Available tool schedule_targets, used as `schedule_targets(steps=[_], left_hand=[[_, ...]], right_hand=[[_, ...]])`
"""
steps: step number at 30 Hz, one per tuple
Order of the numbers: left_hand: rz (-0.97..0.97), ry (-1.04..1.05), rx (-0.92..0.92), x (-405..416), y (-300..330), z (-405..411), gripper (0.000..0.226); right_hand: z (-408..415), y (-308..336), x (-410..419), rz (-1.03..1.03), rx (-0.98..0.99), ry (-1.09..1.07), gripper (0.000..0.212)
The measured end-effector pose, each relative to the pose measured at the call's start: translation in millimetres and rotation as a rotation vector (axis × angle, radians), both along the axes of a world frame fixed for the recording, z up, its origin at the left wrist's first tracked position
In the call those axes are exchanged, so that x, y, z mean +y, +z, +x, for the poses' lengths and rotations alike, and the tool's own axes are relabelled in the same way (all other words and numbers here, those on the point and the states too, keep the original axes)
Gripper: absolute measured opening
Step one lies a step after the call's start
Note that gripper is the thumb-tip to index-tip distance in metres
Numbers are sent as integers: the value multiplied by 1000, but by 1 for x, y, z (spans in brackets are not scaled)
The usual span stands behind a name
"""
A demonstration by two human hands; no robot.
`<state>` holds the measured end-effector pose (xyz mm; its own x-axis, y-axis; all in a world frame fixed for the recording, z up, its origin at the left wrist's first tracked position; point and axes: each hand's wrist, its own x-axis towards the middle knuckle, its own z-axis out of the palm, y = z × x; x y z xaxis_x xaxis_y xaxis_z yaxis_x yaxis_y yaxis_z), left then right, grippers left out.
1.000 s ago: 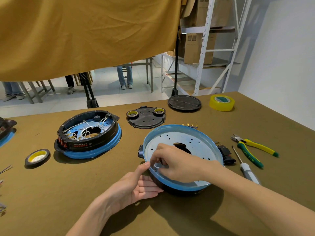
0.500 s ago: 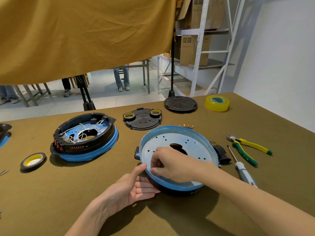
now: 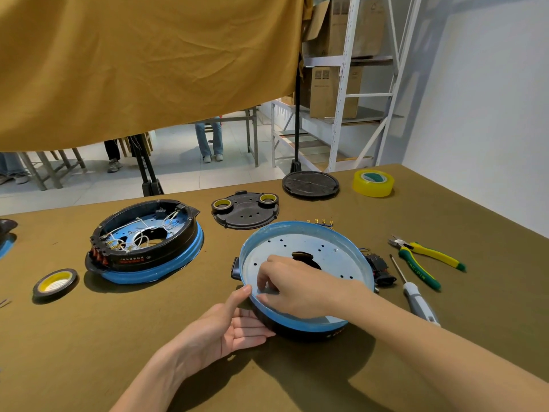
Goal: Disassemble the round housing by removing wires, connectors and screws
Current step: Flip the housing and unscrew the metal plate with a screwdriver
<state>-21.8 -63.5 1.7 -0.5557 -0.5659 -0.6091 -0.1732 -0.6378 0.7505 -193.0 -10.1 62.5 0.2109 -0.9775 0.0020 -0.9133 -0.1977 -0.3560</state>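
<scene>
The round housing lies in front of me, with a blue rim, a black body and a perforated metal plate with a central hole inside. My right hand reaches into it near the left rim, fingers curled with their tips down on the plate. Whether they pinch anything is hidden. My left hand lies palm up against the housing's near-left side, fingers straight and slipped beneath it, thumb touching the blue rim. A black connector block with wires lies at the housing's right edge.
A second housing full of white wires sits at the left, with a tape roll near it. Behind are a black cover, a black disc, yellow tape and gold terminals. Pliers and a screwdriver lie at the right.
Both hands stay at the housing's left rim. My right hand's fingertips have shifted slightly on the plate. The view has moved a little.
</scene>
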Motion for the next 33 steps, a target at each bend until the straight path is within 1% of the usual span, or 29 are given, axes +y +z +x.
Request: schedule_targets(steps=[6, 9, 12, 16, 21, 25, 28, 30, 33], left_hand=[[5, -6, 11, -1, -1, 0, 79], [8, -8, 8, -2, -2, 0, 80], [11, -18, 11, -2, -2, 1, 81], [13, -20, 14, -2, -3, 1, 80], [9, -24, 7, -3, -3, 0, 80], [6, -21, 11, -2, -3, 0, 79], [6, -17, 9, -3, -4, 0, 79], [10, -18, 5, -3, -4, 0, 79], [15, -22, 7, -4, -4, 0, 79]], right_hand=[[1, 0, 1, 23, -7, 59, 19], [-1, 0, 0, 5, -18, 15, 13], [-3, -3, -1, 6, -11, 2, 18], [-4, -2, 0, 31, -33, 56, 16], [-2, -5, -3, -20, -25, 7, 17], [-2, -4, -2, 4, -39, 62, 17], [-4, -3, -2, -5, -49, 40, 15], [-3, -5, -1, -19, -48, 11, 18], [-1, -4, -1, -10, -48, 45, 17]])
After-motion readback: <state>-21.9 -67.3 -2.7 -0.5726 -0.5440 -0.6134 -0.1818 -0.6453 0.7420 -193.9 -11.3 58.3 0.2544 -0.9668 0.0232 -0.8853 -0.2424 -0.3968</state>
